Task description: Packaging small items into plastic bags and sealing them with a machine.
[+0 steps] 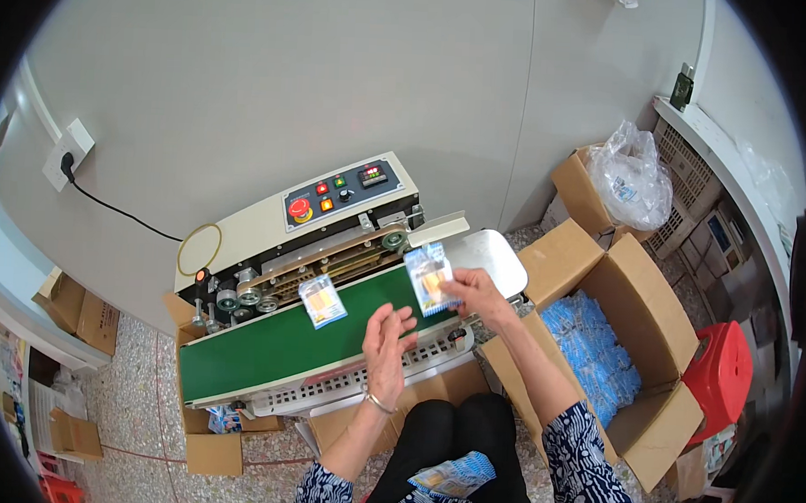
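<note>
My right hand [477, 295] pinches the edge of a blue and white plastic packet [429, 278] at the right end of the sealing machine [273, 237]. The packet's top end is close to the machine's guide rail. Just left of it, over the belt's front edge, my left hand [387, 345] has its fingers apart and nothing in them. Another such packet [322, 302] lies on the green conveyor belt [236, 361], against the rollers. More packets [453, 475] rest in my lap.
An open carton [659, 353] full of blue packets [590, 345] stands at my right, beside a red stool [723, 382]. Behind it sits a smaller box with a clear plastic bag [635, 185]. A black cord [126, 212] runs from the wall socket to the machine. Below the belt is another carton [214, 452].
</note>
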`<act>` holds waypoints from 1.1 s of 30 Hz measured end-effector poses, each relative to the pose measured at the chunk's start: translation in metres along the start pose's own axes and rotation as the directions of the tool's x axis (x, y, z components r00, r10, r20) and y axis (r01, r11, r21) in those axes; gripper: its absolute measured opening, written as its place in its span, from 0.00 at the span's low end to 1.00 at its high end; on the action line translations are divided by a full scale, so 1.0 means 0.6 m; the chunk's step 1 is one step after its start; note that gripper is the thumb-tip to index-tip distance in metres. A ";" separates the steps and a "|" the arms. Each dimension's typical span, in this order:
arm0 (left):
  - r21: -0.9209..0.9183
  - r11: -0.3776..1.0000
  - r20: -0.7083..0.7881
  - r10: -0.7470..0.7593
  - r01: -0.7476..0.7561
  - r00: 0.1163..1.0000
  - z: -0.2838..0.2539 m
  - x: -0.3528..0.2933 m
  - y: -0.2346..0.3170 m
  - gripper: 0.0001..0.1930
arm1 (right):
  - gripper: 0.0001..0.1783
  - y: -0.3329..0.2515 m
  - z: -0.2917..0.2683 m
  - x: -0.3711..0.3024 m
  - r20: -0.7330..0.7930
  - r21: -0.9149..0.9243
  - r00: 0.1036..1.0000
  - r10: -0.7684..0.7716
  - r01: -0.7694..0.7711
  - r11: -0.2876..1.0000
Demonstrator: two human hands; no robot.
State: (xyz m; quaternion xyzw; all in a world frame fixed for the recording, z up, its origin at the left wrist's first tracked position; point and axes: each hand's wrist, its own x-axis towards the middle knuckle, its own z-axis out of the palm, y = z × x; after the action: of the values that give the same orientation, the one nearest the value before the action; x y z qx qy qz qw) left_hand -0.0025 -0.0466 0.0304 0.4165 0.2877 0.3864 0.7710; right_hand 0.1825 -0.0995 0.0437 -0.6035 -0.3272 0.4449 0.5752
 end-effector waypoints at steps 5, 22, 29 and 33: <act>0.101 0.990 0.052 -0.105 0.100 0.993 -0.040 -0.087 -0.034 0.17 | 0.09 0.014 -0.035 0.076 -0.090 -0.061 0.994 0.057 -0.063 0.996; 0.195 0.941 0.130 -0.303 0.276 0.944 -0.062 -0.174 -0.071 0.17 | 0.18 0.069 0.070 0.135 -0.051 -0.798 0.902 -0.429 0.222 0.560; 0.425 0.897 0.201 -0.223 0.121 0.954 -0.130 -0.198 -0.066 0.12 | 0.19 0.031 0.002 -0.100 -0.011 -0.687 0.965 -0.263 0.184 0.703; 0.717 0.677 0.448 -0.268 -0.164 0.853 -0.132 -0.245 -0.046 0.13 | 0.19 0.063 -0.050 -0.277 -0.228 -0.607 0.952 -0.207 0.027 0.794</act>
State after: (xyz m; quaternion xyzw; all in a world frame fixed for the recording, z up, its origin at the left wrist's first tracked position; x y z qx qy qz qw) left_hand -0.1319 -0.1458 -0.0139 0.7692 0.2110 0.0878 0.5968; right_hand 0.1410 -0.2670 0.0311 -0.7890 -0.4020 0.1917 0.4233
